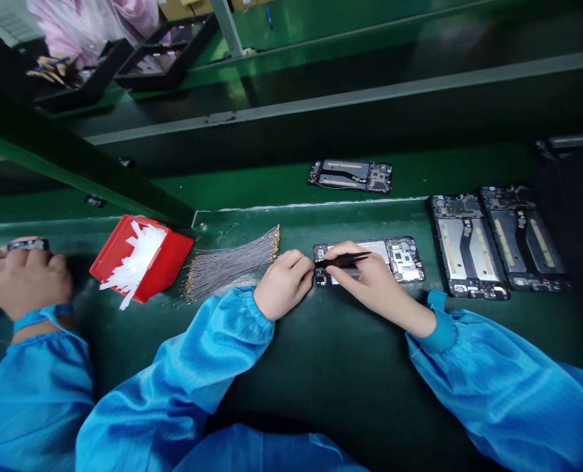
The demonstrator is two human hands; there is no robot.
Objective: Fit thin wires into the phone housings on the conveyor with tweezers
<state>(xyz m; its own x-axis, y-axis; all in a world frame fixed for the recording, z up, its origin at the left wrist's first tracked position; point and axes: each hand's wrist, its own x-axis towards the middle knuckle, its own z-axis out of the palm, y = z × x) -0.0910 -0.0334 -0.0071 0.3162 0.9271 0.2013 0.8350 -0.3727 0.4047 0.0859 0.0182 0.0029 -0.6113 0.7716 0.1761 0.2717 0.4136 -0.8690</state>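
Note:
An opened phone point(405, 257) lies flat in front of me, its circuit board showing at the right end. My right hand point(370, 282) is over the phone's left half and grips black tweezers point(351, 259) between thumb and fingers. The slim points of the tweezers face right, while the other end lies over the phone's left end. My left hand point(282, 283) is closed against the left edge of the same phone. Its fingertips are turned away, so whatever they pinch is hidden. Just left of it lies a bundle of thin grey cables point(227, 259) with gold-coloured ends.
A red bin point(173, 265) holds white strips point(141, 259). Another opened phone point(350, 176) lies behind mine, and two more phones point(468, 246) point(525, 239) sit at the right. A co-worker's hands point(29, 282) handle a small part at far left. A green post point(75, 157) slants down nearby.

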